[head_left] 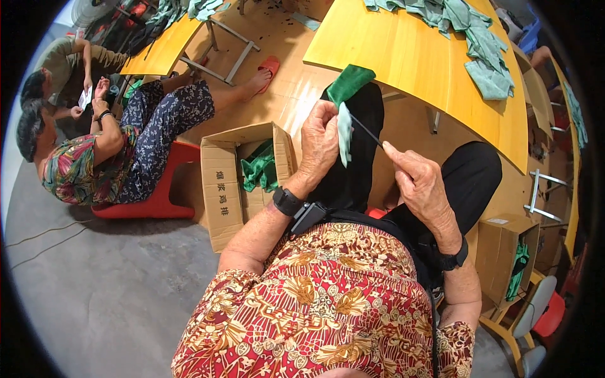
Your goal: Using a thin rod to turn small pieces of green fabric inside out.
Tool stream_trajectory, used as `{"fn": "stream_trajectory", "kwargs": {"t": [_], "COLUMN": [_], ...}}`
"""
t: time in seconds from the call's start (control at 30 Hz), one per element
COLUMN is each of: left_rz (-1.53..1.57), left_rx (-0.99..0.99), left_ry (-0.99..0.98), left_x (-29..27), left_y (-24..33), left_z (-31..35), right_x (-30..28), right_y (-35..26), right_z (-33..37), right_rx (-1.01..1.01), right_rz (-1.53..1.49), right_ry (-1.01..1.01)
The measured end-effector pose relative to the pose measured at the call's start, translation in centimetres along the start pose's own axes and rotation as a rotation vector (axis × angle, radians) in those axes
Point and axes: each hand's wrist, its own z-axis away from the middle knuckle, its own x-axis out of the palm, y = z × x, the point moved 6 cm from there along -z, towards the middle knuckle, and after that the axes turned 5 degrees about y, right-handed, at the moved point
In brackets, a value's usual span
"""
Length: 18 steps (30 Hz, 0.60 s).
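Observation:
My left hand (319, 142) pinches a small fabric piece in front of my lap. Its upper part is dark green velvety cloth (350, 82), and a pale green part (345, 131) hangs below the fingers. In my right hand (421, 186) is a thin dark rod (367, 131), gripped near its lower end with the index finger along it. The rod's far end meets the fabric beside my left fingers; whether it goes inside the cloth, I cannot tell.
A yellow table (403, 47) ahead carries pale green cloth pieces (469, 31). Open cardboard boxes with green cloth stand left (224, 183) and right (498, 252). A person (94, 151) sits on a red chair (170, 183) at left, another beyond. A wooden-legged chair (532, 309) stands lower right.

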Motion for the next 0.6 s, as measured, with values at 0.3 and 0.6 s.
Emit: {"fn": "stream_trajectory", "kwargs": {"t": [0.3,0.6], "left_rz": [0.007,-0.04], "left_rx": [0.059,0.057], "left_ry": [-0.021,0.041], "left_x": [0.4,-0.2], "left_y": [-0.2,0.0], "left_z": [-0.2,-1.0], "right_x": [3.2,2.4], "right_y": [1.0,-0.3], "right_z": [-0.4,0.8], "right_rx": [0.031,-0.078], "right_rz": [-0.198,0.242], "right_ry": [0.227,0.117]}}
